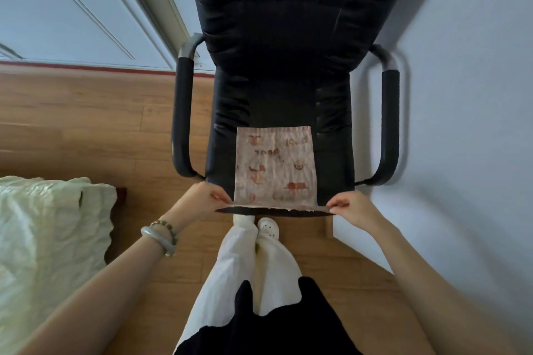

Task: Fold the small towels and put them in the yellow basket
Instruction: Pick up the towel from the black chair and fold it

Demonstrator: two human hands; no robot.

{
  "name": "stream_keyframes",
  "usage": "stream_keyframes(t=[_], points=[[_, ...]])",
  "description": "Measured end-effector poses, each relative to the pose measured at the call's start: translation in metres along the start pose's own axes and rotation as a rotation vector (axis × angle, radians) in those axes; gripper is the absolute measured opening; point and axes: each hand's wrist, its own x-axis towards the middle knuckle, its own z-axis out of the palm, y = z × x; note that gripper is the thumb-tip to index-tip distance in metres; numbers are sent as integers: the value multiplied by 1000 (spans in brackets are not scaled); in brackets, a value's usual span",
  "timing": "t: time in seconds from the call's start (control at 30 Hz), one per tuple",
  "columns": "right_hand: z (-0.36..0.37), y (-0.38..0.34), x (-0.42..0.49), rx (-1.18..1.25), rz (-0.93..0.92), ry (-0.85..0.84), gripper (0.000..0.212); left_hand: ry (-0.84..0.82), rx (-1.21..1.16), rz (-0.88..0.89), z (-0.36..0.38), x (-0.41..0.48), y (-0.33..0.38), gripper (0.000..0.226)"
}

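A small pale towel (275,166) with reddish cartoon prints lies spread flat on the seat of a black chair (277,72). My left hand (206,199) pinches the towel's near left corner at the seat's front edge. My right hand (350,209) pinches the near right corner. The near edge of the towel is lifted a little off the seat between both hands. No yellow basket is in view.
The chair has black padded armrests (183,118) on both sides and stands against a white wall (467,95) on the right. A bed with a pale green cover (49,242) is at the left. Wooden floor (86,124) and a white door lie behind.
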Motion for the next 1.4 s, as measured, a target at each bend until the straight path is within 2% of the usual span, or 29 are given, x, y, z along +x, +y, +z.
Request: stream_keyframes(t=[0.23, 0.6, 0.8, 1.23, 1.33, 1.4], points=[[-1, -14, 52, 101, 87, 149, 12, 81, -153, 30, -21, 52, -22, 11], [-27, -17, 185, 105, 16, 383, 12, 250, -202, -72, 0, 178, -40, 14], [-19, -1, 260, 64, -10, 404, 9, 440, -174, -63, 9, 240, -46, 16], [-10, 10, 311, -59, -136, 523, 7, 589, -60, -51, 25, 281, -61, 18], [-8, 12, 310, -117, -142, 510, 17, 585, -2, -94, 31, 277, -61, 29], [-7, 15, 303, -134, -137, 501, 30, 591, 30, -46, 38, 268, -58, 34]])
